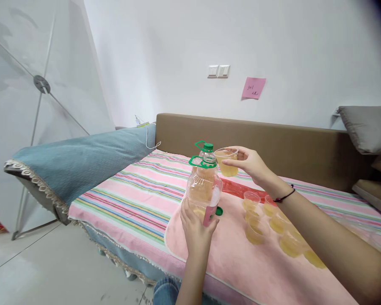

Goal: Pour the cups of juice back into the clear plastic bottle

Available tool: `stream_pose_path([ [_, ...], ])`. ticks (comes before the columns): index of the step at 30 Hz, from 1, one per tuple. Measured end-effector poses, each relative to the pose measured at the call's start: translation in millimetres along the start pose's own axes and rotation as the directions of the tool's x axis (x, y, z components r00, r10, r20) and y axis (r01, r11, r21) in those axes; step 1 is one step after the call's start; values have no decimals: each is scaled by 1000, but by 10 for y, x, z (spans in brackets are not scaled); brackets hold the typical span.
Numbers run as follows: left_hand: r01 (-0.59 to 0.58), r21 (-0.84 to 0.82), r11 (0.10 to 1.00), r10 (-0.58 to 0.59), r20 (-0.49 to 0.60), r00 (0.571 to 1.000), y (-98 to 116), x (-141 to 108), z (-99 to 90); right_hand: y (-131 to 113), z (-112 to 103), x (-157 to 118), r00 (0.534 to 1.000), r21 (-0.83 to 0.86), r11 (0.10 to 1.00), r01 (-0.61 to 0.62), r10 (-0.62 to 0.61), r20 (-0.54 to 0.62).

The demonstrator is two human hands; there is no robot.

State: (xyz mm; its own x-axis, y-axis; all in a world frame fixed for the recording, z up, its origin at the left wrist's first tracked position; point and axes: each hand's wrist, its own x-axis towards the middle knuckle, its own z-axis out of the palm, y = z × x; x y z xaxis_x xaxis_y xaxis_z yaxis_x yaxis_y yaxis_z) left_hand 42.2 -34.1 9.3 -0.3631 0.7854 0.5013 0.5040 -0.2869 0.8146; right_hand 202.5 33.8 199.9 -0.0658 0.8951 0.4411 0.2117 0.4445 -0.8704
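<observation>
My left hand [195, 226] is wrapped round the lower part of a clear plastic bottle [201, 186] with a green ring handle and an uncapped mouth. Some pale yellow liquid shows low in it. Between thumb and fingers, my right hand [246, 161] holds a clear plastic cup [227, 165] of yellow liquid, raised close beside the bottle's mouth. Behind stands a second bottle with a green cap [208, 147]. A loose green cap [219, 211] lies on the pink mat [222, 254], just right of the held bottle.
Several filled cups [255, 231] stand on the mat to the right, partly under my right forearm. A red plastic sheet [233, 189] lies behind them. Striped cloth [139, 186] covers the seat; a brown backrest [241, 135] runs along the wall. A grey cushion [368, 129] is at right.
</observation>
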Motion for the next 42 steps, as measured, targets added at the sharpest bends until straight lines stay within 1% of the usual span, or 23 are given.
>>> stream_pose_path([
  [6,16,0,1000,-16,2,1000,25,5,-9,-24,-55,36,999,-66,997,32,-30,29],
  [14,9,6,1000,-9,13,1000,28,-4,-13,-29,-115,102,997,-114,993,38,-29,72],
  [19,-6,21,1000,6,0,1000,32,-10,-10,-89,-148,121,994,-179,984,19,1,108],
  [26,-31,43,999,32,-16,999,8,-8,7,-141,-164,163,990,-216,976,30,0,141],
  [32,-25,45,999,26,-20,999,15,-7,12,-202,-173,196,986,-300,952,65,-15,166],
  [38,-16,33,999,16,-12,1000,11,-10,3,-311,-165,189,983,-350,936,35,31,180],
  [42,-10,33,999,10,-7,1000,14,-9,2,-351,-175,202,979,-403,912,71,15,205],
])
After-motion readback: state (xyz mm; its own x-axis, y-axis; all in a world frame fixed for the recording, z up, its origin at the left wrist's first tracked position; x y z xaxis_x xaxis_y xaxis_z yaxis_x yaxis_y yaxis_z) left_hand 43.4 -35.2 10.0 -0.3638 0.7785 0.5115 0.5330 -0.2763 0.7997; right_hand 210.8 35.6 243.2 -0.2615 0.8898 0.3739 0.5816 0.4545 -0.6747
